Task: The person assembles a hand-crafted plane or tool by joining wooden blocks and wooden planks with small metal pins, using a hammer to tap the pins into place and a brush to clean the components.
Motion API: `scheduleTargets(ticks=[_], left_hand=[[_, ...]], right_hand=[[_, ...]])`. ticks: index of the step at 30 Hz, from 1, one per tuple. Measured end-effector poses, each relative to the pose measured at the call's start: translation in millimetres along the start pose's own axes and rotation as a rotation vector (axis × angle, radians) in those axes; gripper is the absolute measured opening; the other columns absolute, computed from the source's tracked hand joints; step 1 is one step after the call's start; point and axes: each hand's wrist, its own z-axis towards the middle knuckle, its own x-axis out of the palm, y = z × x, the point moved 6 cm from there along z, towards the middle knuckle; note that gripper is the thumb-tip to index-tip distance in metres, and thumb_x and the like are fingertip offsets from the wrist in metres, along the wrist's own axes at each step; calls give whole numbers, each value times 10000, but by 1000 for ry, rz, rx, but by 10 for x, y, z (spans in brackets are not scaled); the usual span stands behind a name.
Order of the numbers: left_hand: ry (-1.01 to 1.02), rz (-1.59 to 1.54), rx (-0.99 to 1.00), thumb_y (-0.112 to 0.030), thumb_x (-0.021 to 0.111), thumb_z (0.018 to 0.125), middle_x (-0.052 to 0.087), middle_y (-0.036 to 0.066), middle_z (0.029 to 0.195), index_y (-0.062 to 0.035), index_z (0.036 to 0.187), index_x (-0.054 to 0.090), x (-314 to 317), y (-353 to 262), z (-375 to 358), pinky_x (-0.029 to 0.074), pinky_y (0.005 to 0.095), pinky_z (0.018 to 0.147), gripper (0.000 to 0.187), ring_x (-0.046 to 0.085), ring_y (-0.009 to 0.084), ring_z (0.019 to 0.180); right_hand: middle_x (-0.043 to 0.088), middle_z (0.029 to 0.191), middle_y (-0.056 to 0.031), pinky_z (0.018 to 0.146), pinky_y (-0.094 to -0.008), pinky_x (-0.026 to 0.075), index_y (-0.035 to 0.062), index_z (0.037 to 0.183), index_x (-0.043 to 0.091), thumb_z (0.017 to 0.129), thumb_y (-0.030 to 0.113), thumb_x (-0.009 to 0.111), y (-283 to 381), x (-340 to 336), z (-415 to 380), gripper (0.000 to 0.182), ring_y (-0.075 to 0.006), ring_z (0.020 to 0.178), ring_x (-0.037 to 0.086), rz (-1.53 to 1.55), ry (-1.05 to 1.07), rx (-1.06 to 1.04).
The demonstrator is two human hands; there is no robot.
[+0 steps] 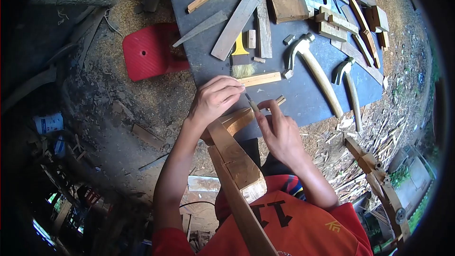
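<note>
My right hand (279, 132) is closed around a slim tool with a pale wooden handle (254, 107) and a thin dark metal shank, its tip pointing up-left. My left hand (215, 98) is closed, thumb and fingers pinched right at that tip; I cannot tell what lies between them. Just beyond its fingertips, a short light wood strip (263, 79) lies on the dark table. Under the hands a curved piece of wood (238, 121) shows at the table's near edge. A thick wooden beam (234, 159) and a long plank (241, 201) run back against my body.
On the dark table (208, 45) lie a yellow-handled brush (240, 57), a large claw hammer (320, 76), a smaller hammer (350, 92), a grey board (238, 22) and a notched block (286, 0). A red stool (151, 52) stands left. Wood scraps cover the ground at right.
</note>
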Motion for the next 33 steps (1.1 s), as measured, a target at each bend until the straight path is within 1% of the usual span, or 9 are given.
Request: scheduleTargets(ticks=[6,9,12,18,21,26,33], left_hand=[[2,10,1,35,816,756,749,59,992,-38,944,779,5,-1,-5,594,354,846,205,727,246,974],[1,26,14,32,813,758,749,58,986,-41,955,782,11,-15,4,601,357,850,212,730,249,977],[6,93,49,27,810,763,749,62,980,-39,961,782,26,-55,-7,615,357,848,211,737,249,973],[16,225,151,26,806,765,748,86,976,-26,962,772,50,-133,-47,631,348,834,206,751,241,951],[12,237,161,28,802,767,749,89,968,-25,963,769,53,-143,-37,633,347,822,206,756,240,940],[22,247,151,26,798,771,753,85,957,-25,963,769,51,-161,-35,635,347,810,202,761,240,926],[12,245,157,32,801,764,754,87,963,-26,973,773,49,-149,-43,637,347,827,219,763,240,940]], right_hand=[[624,577,-157,611,-504,526,59,1184,559,1054,253,561,-10,25,22,234,-404,599,676,-90,-54,-52],[627,576,-164,579,-494,534,67,1219,572,1050,247,557,33,35,8,247,-399,581,679,-169,-96,-104],[633,573,-156,539,-476,541,76,1253,619,1034,231,572,143,18,-21,272,-373,554,682,-306,-148,-146],[654,582,-135,502,-435,542,67,1257,698,985,190,611,278,19,-33,310,-308,519,687,-456,-219,-181],[634,578,-166,509,-458,516,86,1254,721,999,203,617,319,13,-18,299,-339,522,670,-464,-210,-140],[631,577,-158,508,-461,516,91,1262,718,992,204,615,313,45,52,310,-339,517,664,-489,-199,-137],[632,581,-156,515,-467,517,91,1266,714,993,208,610,319,63,73,314,-343,522,663,-505,-184,-124]])
